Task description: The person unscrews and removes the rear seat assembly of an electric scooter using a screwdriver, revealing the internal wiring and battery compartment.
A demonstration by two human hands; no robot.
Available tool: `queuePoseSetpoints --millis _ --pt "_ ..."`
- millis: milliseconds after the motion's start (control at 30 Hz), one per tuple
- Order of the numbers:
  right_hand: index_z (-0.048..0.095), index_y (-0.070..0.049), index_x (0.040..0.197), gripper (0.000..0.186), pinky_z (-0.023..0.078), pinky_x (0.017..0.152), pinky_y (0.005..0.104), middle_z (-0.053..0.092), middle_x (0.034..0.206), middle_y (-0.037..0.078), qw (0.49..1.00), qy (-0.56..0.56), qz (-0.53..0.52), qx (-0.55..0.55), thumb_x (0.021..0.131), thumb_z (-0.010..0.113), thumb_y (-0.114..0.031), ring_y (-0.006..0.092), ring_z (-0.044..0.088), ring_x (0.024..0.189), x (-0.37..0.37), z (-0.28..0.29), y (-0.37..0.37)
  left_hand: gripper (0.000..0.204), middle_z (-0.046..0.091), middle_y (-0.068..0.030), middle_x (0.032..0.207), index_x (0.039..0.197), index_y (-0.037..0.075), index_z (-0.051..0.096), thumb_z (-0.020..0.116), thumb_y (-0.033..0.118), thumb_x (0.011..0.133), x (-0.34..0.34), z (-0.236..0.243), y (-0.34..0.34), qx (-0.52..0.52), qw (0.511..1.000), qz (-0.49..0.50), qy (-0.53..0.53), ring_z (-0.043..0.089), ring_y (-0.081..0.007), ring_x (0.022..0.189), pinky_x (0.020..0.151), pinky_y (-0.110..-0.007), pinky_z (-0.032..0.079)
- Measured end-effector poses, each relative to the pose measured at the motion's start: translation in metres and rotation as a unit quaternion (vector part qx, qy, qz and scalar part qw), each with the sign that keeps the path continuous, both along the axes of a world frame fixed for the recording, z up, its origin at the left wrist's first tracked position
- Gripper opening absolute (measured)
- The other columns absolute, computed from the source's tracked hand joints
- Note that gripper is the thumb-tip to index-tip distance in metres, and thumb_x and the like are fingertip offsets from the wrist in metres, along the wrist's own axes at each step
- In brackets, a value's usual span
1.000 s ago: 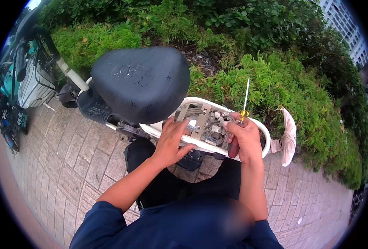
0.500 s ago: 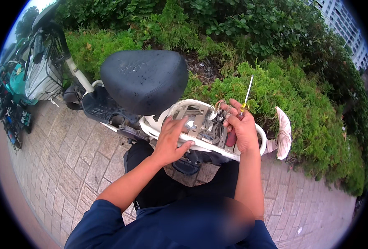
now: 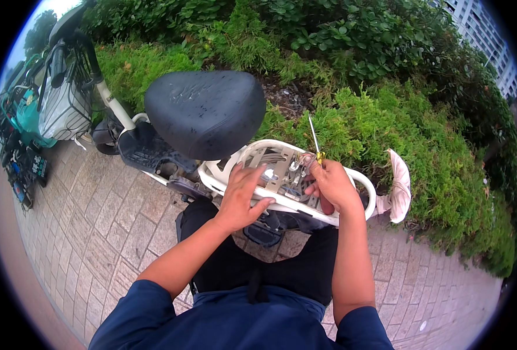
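A screwdriver with a red and yellow handle is in my right hand, its metal shaft pointing up and away. My right fingertips are among thin wires and pale connectors in the open tray of a white scooter frame. My left hand lies over the near side of that frame with its fingers spread, the fingertips reaching into the tray. Bundled grey cables lie inside, crossed by flat metal straps. Whether my right fingers also pinch a wire is hidden.
The scooter's black seat stands just beyond my left hand. Pale cloth is tied at the rear end of the frame. Green shrubs border the far side. Other parked scooters are at the left, on brick paving.
My right hand has turned and moved slightly left, closer over the wires. The screwdriver's tip has swung from the right to the left. My left hand stays on the frame.
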State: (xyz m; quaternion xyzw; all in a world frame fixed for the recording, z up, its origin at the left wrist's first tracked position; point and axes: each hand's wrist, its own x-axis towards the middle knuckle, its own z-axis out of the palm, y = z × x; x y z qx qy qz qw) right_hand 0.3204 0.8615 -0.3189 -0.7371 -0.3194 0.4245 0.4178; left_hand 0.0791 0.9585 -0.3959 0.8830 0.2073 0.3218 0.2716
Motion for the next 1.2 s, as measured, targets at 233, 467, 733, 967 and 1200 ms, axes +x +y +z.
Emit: queuePoseSetpoints --millis 233,467,733,967,1200 --pt "0.061 0.010 0.133 0.043 0.050 0.055 0.0244 0.076 0.107 0.018 0.970 0.235 0.010 0.053 0.106 0.062 -0.024 0.0118 0.061 0.060 0.007 0.017 -0.020 0.080 0.069 -0.0169 0.117 0.154 0.000 0.049 0.081 0.031 0.087 -0.002 0.000 0.001 0.010 1.000 0.007 0.005 0.062 -0.0366 0.120 0.127 -0.061 0.026" --pt "0.056 0.009 0.140 0.051 0.048 0.058 0.0227 0.071 0.116 0.020 0.905 0.337 -0.155 0.208 0.104 0.070 -0.024 0.0101 0.058 0.069 0.009 0.007 -0.048 0.082 0.071 -0.0164 0.116 0.154 -0.001 0.048 0.082 0.030 0.086 -0.002 0.002 0.001 0.001 1.000 0.008 0.011 0.060 -0.0382 0.125 0.128 -0.061 0.026" --pt "0.062 0.006 0.140 0.045 0.048 0.058 0.0225 0.074 0.093 0.007 0.982 0.078 -0.143 0.092 0.100 0.074 -0.009 0.0061 0.057 0.064 -0.026 0.023 -0.105 0.082 0.071 -0.0162 0.121 0.153 -0.002 0.049 0.083 0.027 0.084 -0.005 0.013 0.000 -0.071 0.997 0.006 0.025 0.057 -0.0396 0.133 0.131 -0.059 0.023" --pt "0.077 0.003 0.120 0.030 0.053 0.066 0.0270 0.075 0.079 0.006 0.981 -0.128 -0.137 0.050 0.094 0.080 -0.012 0.0065 0.063 0.070 -0.073 0.005 -0.113 0.076 0.062 -0.0196 0.145 0.154 0.006 0.052 0.082 0.020 0.085 0.000 0.030 -0.004 -0.053 0.998 -0.004 0.037 0.052 -0.0406 0.143 0.129 -0.057 0.026" --pt "0.077 0.003 0.116 0.025 0.054 0.069 0.0250 0.078 0.090 0.004 0.984 -0.022 -0.162 0.075 0.095 0.078 -0.011 0.0060 0.065 0.074 -0.052 0.007 -0.103 0.067 0.065 -0.0168 0.140 0.150 0.005 0.056 0.077 0.010 0.087 0.036 0.048 -0.004 -0.025 0.998 -0.064 0.004 0.053 -0.0387 0.141 0.122 -0.051 0.037"
